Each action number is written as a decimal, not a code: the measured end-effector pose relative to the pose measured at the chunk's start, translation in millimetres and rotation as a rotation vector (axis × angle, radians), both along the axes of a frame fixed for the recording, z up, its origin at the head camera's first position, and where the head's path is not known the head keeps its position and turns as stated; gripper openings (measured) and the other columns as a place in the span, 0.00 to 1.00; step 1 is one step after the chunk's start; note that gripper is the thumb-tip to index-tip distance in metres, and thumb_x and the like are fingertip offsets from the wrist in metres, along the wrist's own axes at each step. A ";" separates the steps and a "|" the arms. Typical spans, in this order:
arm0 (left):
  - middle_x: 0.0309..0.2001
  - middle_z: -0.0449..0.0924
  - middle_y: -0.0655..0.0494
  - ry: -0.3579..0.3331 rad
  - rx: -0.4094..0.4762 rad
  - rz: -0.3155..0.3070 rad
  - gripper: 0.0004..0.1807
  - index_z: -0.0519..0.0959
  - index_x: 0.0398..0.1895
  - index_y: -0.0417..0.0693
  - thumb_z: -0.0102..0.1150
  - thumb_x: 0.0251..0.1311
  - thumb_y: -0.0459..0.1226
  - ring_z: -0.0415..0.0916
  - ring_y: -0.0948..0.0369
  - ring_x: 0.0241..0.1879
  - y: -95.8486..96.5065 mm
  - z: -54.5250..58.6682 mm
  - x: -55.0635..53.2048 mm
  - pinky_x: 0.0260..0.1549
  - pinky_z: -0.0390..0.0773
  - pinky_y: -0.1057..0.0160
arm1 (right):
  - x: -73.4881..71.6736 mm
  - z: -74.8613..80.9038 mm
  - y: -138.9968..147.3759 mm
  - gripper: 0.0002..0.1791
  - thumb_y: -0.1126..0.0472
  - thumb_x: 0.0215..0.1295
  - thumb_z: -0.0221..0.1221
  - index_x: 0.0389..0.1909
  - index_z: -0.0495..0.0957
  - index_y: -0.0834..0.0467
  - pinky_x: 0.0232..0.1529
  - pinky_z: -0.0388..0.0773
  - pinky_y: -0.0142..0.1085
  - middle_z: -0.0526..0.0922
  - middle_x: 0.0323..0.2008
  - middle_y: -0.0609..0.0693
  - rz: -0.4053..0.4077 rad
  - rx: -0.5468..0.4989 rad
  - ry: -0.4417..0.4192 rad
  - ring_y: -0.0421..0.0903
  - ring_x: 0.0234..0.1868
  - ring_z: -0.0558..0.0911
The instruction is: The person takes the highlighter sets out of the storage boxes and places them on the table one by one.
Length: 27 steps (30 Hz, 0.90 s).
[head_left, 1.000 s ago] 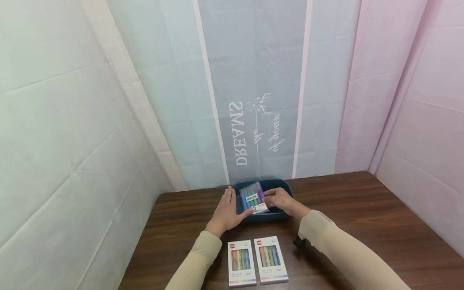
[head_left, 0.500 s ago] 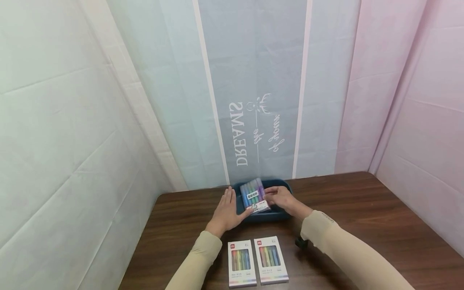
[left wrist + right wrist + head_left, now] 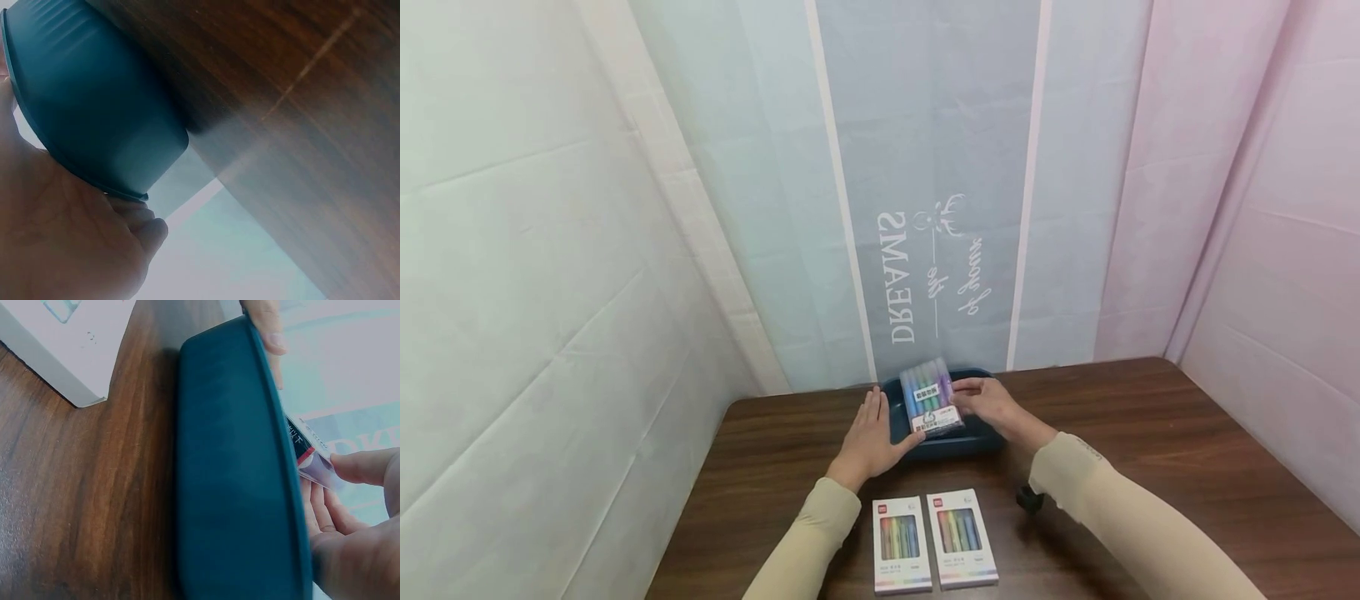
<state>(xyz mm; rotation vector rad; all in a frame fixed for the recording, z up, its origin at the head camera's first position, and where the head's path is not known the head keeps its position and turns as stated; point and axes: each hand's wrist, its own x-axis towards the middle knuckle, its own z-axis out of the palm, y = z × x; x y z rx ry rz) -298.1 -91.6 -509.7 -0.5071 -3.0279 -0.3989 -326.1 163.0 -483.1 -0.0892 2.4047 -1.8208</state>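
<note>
A dark teal plastic basket [image 3: 958, 447] stands at the back of the table. My right hand [image 3: 996, 408] pinches the right edge of a clear pack of coloured markers [image 3: 919, 377] between thumb and fingers. The pack is tilted over the basket and rises above its back rim; its purple end shows in the right wrist view. Along the basket's left side rests my left hand [image 3: 868, 437], fingers straight and thumb stretched over the front rim beside the pack's lower corner. Whether that thumb touches the pack cannot be told.
Two white boxes of coloured pens, a left box [image 3: 901, 546] and a right box [image 3: 962, 537], lie side by side in front of the basket on the wooden table [image 3: 1120, 417]. A printed curtain [image 3: 932, 167] hangs right behind the table's back edge.
My right hand has raised the marker pack slightly and tipped it, moving up and a little right. The left hand keeps its place on the basket, and both boxes lie as before.
</note>
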 end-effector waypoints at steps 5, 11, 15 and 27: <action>0.81 0.36 0.42 0.006 0.001 -0.002 0.65 0.44 0.80 0.37 0.32 0.57 0.79 0.34 0.50 0.80 0.4 1.0 -1.0 0.76 0.46 0.51 | 0.9 4.2 6.6 0.21 0.59 0.70 0.62 0.59 0.77 0.65 0.47 0.82 0.41 0.84 0.48 0.60 0.008 -0.012 0.007 0.49 0.44 0.85; 0.81 0.35 0.43 -0.003 -0.010 0.003 0.65 0.42 0.80 0.38 0.31 0.56 0.80 0.34 0.50 0.80 0.8 -1.0 -1.1 0.76 0.45 0.52 | 5.8 8.7 15.5 0.22 0.58 0.71 0.61 0.62 0.76 0.64 0.50 0.81 0.42 0.83 0.52 0.60 -0.017 -0.017 -0.019 0.51 0.46 0.85; 0.81 0.35 0.43 -0.007 -0.004 0.003 0.65 0.43 0.80 0.38 0.32 0.56 0.80 0.34 0.50 0.80 1.1 -1.0 -0.6 0.76 0.45 0.51 | 10.2 12.5 20.9 0.24 0.57 0.72 0.60 0.64 0.73 0.65 0.53 0.81 0.44 0.82 0.55 0.62 -0.005 -0.024 -0.020 0.52 0.48 0.84; 0.81 0.36 0.43 0.003 0.007 -0.014 0.64 0.43 0.80 0.37 0.35 0.58 0.78 0.35 0.49 0.80 0.3 2.3 1.9 0.76 0.46 0.50 | 21.1 16.5 33.7 0.26 0.58 0.71 0.62 0.63 0.72 0.68 0.53 0.81 0.41 0.79 0.57 0.64 0.000 -0.092 -0.005 0.48 0.49 0.83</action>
